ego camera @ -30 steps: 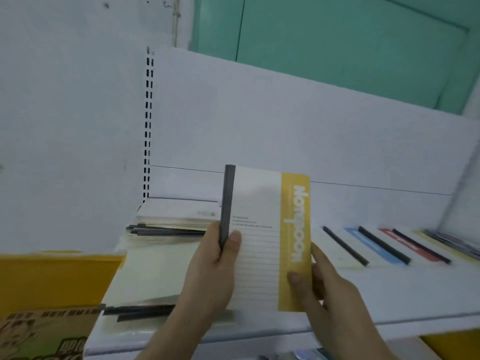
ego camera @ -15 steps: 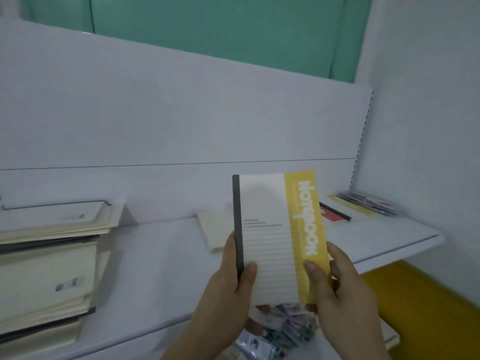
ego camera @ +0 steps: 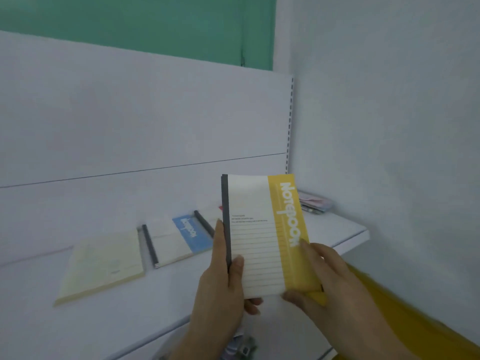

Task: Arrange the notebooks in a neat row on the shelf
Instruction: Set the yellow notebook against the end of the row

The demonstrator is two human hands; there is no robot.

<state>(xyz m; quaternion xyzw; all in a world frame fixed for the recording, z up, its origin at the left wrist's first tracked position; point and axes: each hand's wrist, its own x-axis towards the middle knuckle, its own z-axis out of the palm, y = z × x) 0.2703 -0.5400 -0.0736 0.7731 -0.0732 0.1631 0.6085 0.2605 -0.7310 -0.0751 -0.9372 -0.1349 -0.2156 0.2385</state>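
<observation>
One yellow notebook (ego camera: 265, 235) is held upright above the shelf's (ego camera: 337, 229) front edge, gripped by left hand (ego camera: 220, 289) and right hand (ego camera: 327, 281); two notebooks, cream notebook (ego camera: 104, 266) and blue notebook (ego camera: 179, 237), lie flat behind.

Left hand (ego camera: 220, 289) raised, thumb across the front of a yellow notebook (ego camera: 267, 235), fingers curled behind. Right hand (ego camera: 327, 279) pinches its lower right corner, forearm angled in.

— What's on the shelf (ego camera: 337, 229)?
— Two notebooks lying flat side by side, the plain one (ego camera: 104, 266) left of the next (ego camera: 176, 237).
— And the held notebook (ego camera: 265, 235)?
— In front, between the left hand (ego camera: 220, 289) and right hand (ego camera: 327, 279).
</observation>
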